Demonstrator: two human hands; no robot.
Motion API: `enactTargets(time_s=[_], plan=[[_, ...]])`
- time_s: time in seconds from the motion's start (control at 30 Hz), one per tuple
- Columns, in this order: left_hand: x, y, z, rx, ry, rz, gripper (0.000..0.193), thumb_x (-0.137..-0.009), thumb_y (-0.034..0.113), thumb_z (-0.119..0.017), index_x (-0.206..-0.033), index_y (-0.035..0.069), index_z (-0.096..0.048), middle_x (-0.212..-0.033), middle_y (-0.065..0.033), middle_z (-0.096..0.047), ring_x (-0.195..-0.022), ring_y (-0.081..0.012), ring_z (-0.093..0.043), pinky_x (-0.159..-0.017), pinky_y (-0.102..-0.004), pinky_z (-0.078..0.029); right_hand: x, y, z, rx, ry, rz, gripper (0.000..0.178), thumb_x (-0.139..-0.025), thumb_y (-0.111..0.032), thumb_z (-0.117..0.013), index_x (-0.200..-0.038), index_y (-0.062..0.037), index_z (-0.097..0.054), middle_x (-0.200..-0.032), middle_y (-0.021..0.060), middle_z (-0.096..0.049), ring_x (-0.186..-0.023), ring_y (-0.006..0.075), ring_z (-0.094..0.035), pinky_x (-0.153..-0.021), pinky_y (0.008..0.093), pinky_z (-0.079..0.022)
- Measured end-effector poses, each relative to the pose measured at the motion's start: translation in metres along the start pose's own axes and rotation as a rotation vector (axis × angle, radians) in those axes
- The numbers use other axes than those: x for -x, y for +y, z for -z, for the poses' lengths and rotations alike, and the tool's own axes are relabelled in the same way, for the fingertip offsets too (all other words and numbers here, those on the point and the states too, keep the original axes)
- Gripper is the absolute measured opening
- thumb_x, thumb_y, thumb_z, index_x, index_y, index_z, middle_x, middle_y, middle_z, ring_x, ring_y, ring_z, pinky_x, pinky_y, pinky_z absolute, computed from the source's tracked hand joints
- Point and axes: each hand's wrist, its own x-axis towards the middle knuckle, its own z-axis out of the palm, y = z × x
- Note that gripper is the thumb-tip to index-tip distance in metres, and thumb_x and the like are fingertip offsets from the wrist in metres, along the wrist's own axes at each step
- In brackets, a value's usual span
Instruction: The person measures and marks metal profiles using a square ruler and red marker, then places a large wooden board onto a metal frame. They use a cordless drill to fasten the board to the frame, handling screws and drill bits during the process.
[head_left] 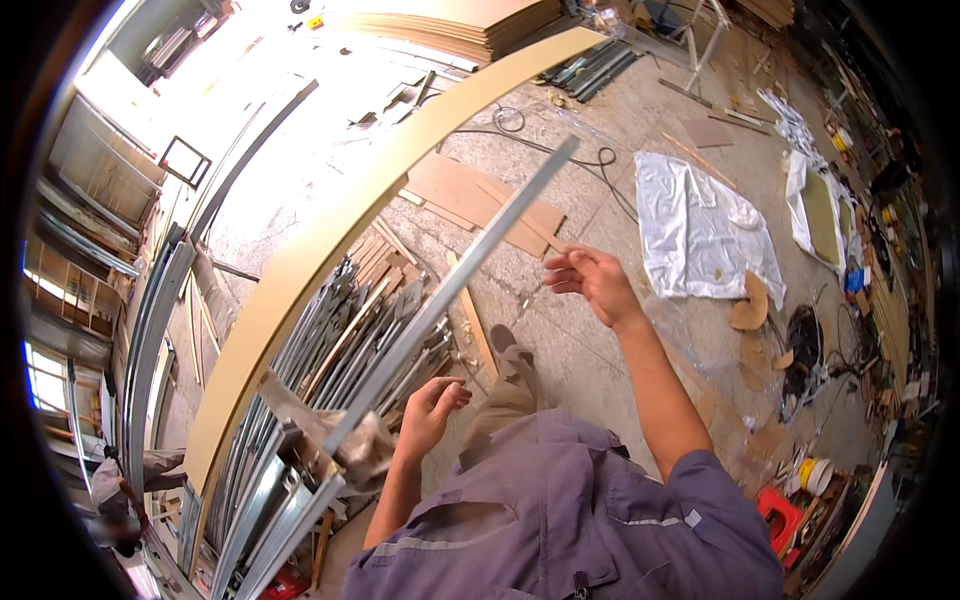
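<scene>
My left hand is held low in front of me, beside a long grey metal channel, its fingers loosely bent and nothing visible in them. A gap shows between that hand and the channel, which slants over a pile of metal profiles. Farther forward and to the right, my right hand hovers over the floor with fingers partly spread. A thin wooden strip ends close by its fingertips in the picture; no grip on it can be made out. A long beige board extends along the channel's left side.
Brown flat boards lie ahead on the concrete floor, near a black cable. White sheeting spreads at the right. Stacked panels stand at the back. Another person is at the lower left. A red tool sits lower right.
</scene>
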Motion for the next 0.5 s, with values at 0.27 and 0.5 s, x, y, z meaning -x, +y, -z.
enactTargets(time_s=[0.27,0.5], plan=[[-0.132,0.04,0.056,0.231,0.29,0.088,0.031,-0.105,0.025,-0.055,-0.113,-0.004,-0.065,-0.094,-0.0117,-0.072,-0.084,-0.0183,-0.07,-0.076,-0.0305,-0.056,-0.227,0.021,-0.056,0.184,-0.083,-0.163,0.036,-0.103,-0.025,-0.055,-0.121,0.0064,-0.059,-0.109,0.0159,-0.07,-0.09,0.0227,-0.071,-0.075,0.0317,-0.059],[-0.164,0.06,0.063,0.386,0.585,0.082,0.03,-0.104,0.024,-0.056,-0.111,-0.004,-0.066,-0.093,-0.0126,-0.072,-0.082,-0.0197,-0.07,-0.077,-0.0338,-0.058,-0.39,0.053,-0.075,-0.102,-0.047,-0.355,0.052,-0.097,-0.039,-0.066,-0.131,-0.0019,-0.055,-0.115,0.0169,-0.066,-0.101,0.0271,-0.067,-0.079,0.0401,-0.056]])
